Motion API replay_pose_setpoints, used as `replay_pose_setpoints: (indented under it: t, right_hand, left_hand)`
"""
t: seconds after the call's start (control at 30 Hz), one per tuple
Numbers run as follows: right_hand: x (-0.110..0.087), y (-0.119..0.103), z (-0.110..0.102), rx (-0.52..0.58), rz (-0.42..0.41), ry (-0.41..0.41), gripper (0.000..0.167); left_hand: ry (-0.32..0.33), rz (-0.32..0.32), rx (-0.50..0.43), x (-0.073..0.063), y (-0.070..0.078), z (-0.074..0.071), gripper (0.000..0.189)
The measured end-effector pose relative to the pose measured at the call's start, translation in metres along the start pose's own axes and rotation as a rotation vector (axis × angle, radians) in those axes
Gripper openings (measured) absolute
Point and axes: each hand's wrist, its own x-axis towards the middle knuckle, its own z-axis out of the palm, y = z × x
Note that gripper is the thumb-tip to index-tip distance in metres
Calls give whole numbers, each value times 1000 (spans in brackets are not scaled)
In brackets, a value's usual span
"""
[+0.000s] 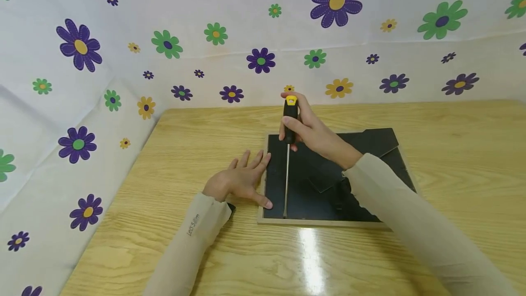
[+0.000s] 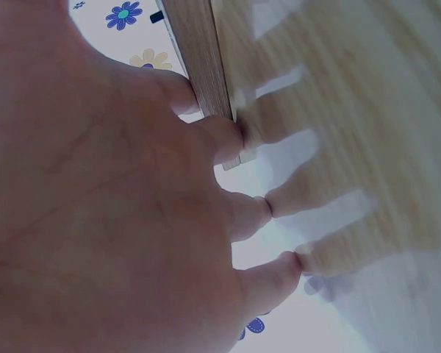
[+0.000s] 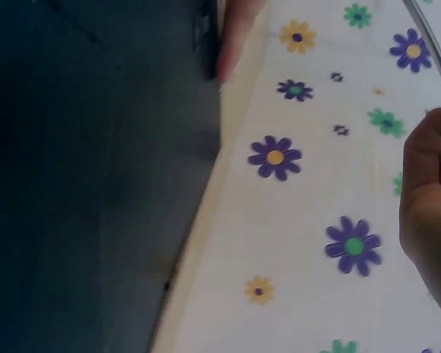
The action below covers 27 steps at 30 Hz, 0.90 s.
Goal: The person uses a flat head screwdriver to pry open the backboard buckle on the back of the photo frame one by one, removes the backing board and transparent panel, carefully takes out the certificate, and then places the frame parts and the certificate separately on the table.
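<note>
Screwdriver upright in the right hand, tip at the frame's near edge

The right hand [image 1: 314, 135] grips the screwdriver [image 1: 287, 172] by its black handle [image 1: 291, 112], the fingers curled round it and the thumb laid across its near side. The index fingertip reaches up beside the yellow cap [image 1: 291, 100]. From this grip the shaft runs down, clear of the fingers, to a tip just inside the frame's near rim, close to the near left corner; whether the tip touches is too small to tell.

The frame [image 1: 324, 223] lies flat on the table [image 1: 197, 131], its black backing [image 1: 304, 204] facing up, below the right hand and beside the left. A black flap [image 1: 371, 140] lies slantwise over the backing toward the far right corner.

The left hand [image 1: 242, 181] is at the frame's left side, fingers spread and fairly straight, holding nothing. Its thumb reaches over the near left corner onto the backing, and the index fingertip meets the left rim. The left wrist view shows the palm and the wooden rim behind the fingers.

Beige sleeves [image 1: 181, 245] cover both forearms, and a flowered cloth [image 1: 230, 8] hangs behind the table
</note>
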Motion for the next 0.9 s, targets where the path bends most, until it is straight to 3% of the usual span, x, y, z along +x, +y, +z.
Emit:
replay_pose_setpoints:
  t: [0.17,0.37,0.67,0.9]
  right_hand:
    - [8,5,-10,-11,110,-5,47]
    - [13,3,-12,-188,105,-27,59]
    - [15,-2,-6,-236,-41,-93,50]
    - [-7,-7,-1,-259,-179,-64,53]
  left_hand:
    - [0,0,-1,0,1,0,128]
    - [4,-1,5,-2,2,0,128]
    - [0,-3,5,-2,2,-2,127]
    - [-23,-6,17,0,3,-3,129]
